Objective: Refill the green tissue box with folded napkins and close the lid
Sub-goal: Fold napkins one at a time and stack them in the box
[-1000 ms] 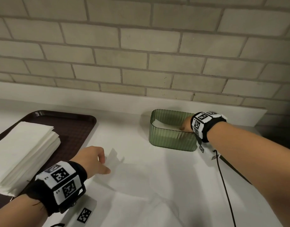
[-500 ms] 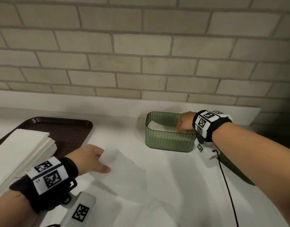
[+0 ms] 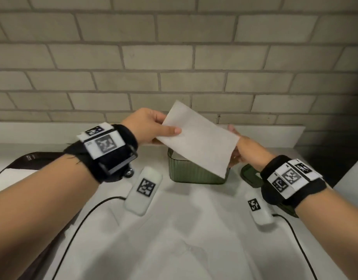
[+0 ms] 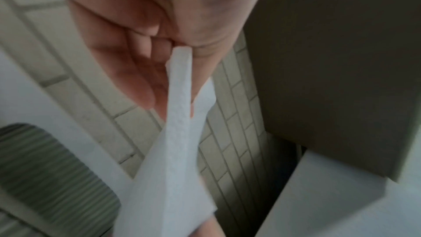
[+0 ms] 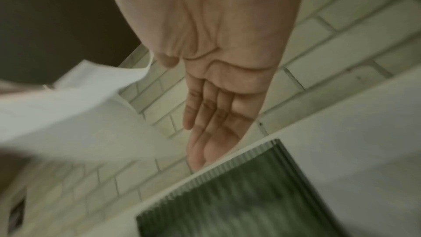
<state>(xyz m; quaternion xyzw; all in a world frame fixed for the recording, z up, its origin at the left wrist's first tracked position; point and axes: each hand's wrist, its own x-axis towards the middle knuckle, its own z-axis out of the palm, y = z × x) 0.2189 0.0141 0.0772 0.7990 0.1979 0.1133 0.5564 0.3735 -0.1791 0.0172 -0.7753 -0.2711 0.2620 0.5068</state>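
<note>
My left hand (image 3: 166, 134) pinches a white folded napkin (image 3: 198, 138) by its left edge, thumb on top, and holds it tilted in the air above the green ribbed tissue box (image 3: 194, 174). The left wrist view shows the fingers (image 4: 145, 64) curled round the napkin (image 4: 177, 114), with the box (image 4: 45, 168) below. My right hand (image 3: 240, 150) is at the napkin's right edge, partly behind it. Its fingers (image 5: 205, 123) are straight, the napkin (image 5: 68, 111) is to their left, and the box (image 5: 239, 205) is underneath. The dark green lid (image 3: 250, 176) lies right of the box.
A brown tray (image 3: 32, 156) with a stack of white napkins (image 3: 8, 178) sits at the left. Two white tagged units (image 3: 143, 190) (image 3: 259, 209) with black cables lie on the white counter. A brick wall (image 3: 174, 57) rises right behind the box.
My left hand has lifted the napkin off the counter and carried it up over the box. My right hand has come out of the box and risen to the napkin's right edge.
</note>
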